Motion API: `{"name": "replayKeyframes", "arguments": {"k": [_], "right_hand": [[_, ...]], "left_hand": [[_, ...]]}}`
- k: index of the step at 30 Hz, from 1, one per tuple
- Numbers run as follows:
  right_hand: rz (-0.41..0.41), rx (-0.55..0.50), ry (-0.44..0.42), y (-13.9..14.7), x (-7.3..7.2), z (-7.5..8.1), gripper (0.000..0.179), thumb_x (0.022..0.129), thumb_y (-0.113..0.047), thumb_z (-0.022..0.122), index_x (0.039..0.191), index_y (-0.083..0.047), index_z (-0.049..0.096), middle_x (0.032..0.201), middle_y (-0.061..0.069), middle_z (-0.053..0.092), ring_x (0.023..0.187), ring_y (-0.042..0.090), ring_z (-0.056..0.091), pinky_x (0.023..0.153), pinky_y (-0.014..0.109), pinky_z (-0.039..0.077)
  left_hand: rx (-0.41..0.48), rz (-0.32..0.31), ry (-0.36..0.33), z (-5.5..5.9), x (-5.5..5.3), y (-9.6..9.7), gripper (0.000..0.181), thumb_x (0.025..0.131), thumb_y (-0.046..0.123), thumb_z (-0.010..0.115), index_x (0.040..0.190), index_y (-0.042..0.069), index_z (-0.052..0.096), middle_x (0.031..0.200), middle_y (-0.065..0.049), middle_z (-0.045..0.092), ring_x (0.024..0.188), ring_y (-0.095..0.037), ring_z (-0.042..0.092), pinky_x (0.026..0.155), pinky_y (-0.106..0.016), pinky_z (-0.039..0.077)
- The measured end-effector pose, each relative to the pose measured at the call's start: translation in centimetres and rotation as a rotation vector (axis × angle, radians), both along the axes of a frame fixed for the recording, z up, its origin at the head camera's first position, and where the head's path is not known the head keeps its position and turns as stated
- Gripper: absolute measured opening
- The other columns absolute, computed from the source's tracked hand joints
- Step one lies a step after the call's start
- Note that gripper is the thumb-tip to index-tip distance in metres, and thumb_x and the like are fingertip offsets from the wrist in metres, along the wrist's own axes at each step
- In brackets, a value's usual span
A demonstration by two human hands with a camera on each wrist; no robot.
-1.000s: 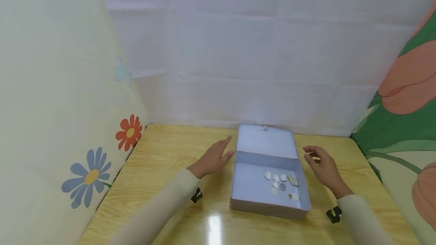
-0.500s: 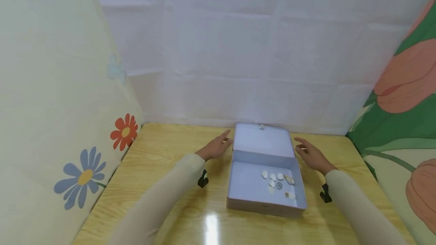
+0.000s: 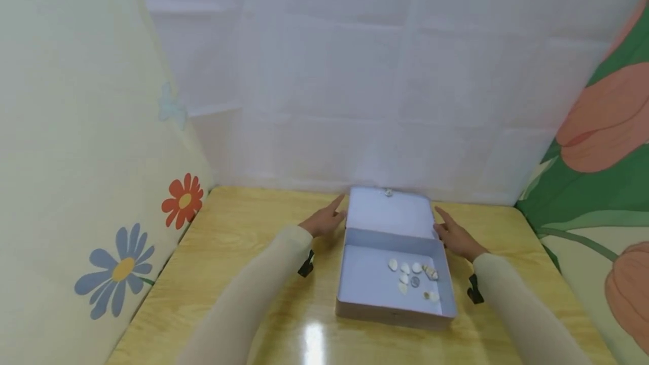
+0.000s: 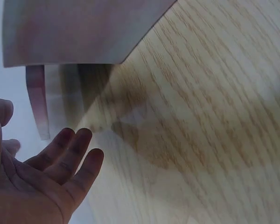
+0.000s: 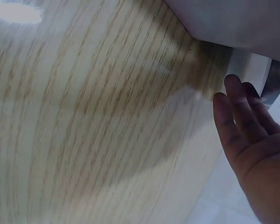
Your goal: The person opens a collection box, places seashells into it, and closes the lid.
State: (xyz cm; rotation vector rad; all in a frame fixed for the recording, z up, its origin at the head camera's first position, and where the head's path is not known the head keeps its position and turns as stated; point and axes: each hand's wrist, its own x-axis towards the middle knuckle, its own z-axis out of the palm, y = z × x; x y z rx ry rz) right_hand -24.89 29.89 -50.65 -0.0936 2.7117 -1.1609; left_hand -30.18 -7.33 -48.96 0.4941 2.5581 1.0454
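A shallow lilac box [image 3: 372, 275] stands on the table with its lid [image 3: 390, 213] folded back toward the white sheet. Inside, toward the right, lie several small white shells [image 3: 392, 265], a brownish spiral shell [image 3: 430, 272] and a grey round piece [image 3: 415, 281]. My left hand [image 3: 323, 221] is at the lid's left edge, forefinger stretched forward; in the left wrist view its fingers [image 4: 84, 175] are spread and slightly bent. At the lid's right edge is my right hand [image 3: 456, 239], its fingers [image 5: 242, 112] extended in the right wrist view. Whether either hand touches the lid, I cannot tell.
The wood-grain table [image 3: 253, 246] reaches back to a white hanging sheet [image 3: 324, 72]. A flower-printed cloth [image 3: 81, 145] borders the left side, and a tulip-printed one [image 3: 598, 185] the right. Each wrist carries a small black device [image 3: 306, 263].
Both hands have moved forward and inward, from beside the box to the two sides of its lid. The right fingers have straightened. Box and shells keep their places.
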Motion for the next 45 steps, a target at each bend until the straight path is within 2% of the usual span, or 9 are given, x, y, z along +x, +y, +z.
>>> {"name": "replayKeyframes", "arguments": {"k": [5, 13, 19, 25, 39, 45], "right_hand": [[-0.005, 0.028, 0.009, -0.2, 0.1, -0.3, 0.06, 0.108, -0.026, 0.033, 0.156, -0.004, 0.007, 0.136, 0.035, 0.046, 0.112, 0.042, 0.058, 0.089, 0.05, 0.052], [-0.017, 0.076, 0.017, -0.3, -0.3, -0.2, 0.056, 0.107, -0.02, 0.031, 0.155, 0.0, 0.011, 0.137, 0.033, 0.046, 0.119, 0.044, 0.052, 0.099, 0.056, 0.043], [-0.039, 0.061, 0.002, -0.6, -0.5, -0.4, 0.053, 0.106, -0.02, 0.032, 0.155, -0.006, 0.019, 0.139, 0.029, 0.047, 0.121, 0.043, 0.05, 0.099, 0.057, 0.043], [-0.066, 0.067, -0.007, -0.8, -0.5, -0.6, 0.052, 0.107, -0.021, 0.033, 0.156, -0.009, 0.022, 0.139, 0.027, 0.048, 0.121, 0.04, 0.051, 0.097, 0.055, 0.045], [-0.069, 0.068, 0.06, -0.6, -0.3, -0.8, 0.051, 0.107, -0.021, 0.035, 0.156, -0.01, 0.023, 0.135, 0.026, 0.052, 0.12, 0.039, 0.053, 0.095, 0.054, 0.047], [-0.073, 0.057, 0.112, -0.5, -0.3, -1.0, 0.053, 0.107, -0.019, 0.036, 0.156, -0.01, 0.018, 0.135, 0.029, 0.05, 0.117, 0.04, 0.055, 0.092, 0.052, 0.049]], "left_hand": [[0.0, -0.014, 0.006, -0.8, -0.4, -0.1, 0.063, 0.106, 0.039, 0.035, 0.158, 0.026, 0.002, 0.143, -0.021, 0.047, 0.128, -0.037, 0.048, 0.108, -0.052, 0.036], [0.031, -0.063, 0.034, -1.1, -0.8, 0.4, 0.061, 0.107, 0.035, 0.036, 0.158, 0.026, 0.004, 0.142, -0.02, 0.049, 0.127, -0.034, 0.049, 0.108, -0.049, 0.036], [-0.005, -0.109, 0.067, -1.3, -0.9, 0.6, 0.06, 0.106, 0.032, 0.04, 0.158, 0.02, 0.013, 0.145, -0.018, 0.045, 0.13, -0.032, 0.047, 0.108, -0.047, 0.037], [-0.023, -0.102, 0.084, -1.1, -0.7, 0.7, 0.056, 0.105, 0.029, 0.043, 0.155, 0.012, 0.025, 0.143, -0.018, 0.048, 0.131, -0.031, 0.045, 0.108, -0.045, 0.037], [0.022, -0.121, 0.12, -2.2, -1.5, 0.3, 0.06, 0.104, 0.03, 0.047, 0.156, 0.014, 0.023, 0.142, -0.018, 0.049, 0.126, -0.029, 0.05, 0.104, -0.043, 0.042], [0.064, -0.108, 0.128, -2.0, -1.2, 0.4, 0.061, 0.103, 0.027, 0.05, 0.156, 0.015, 0.023, 0.141, -0.018, 0.05, 0.125, -0.028, 0.051, 0.102, -0.042, 0.045]]}}
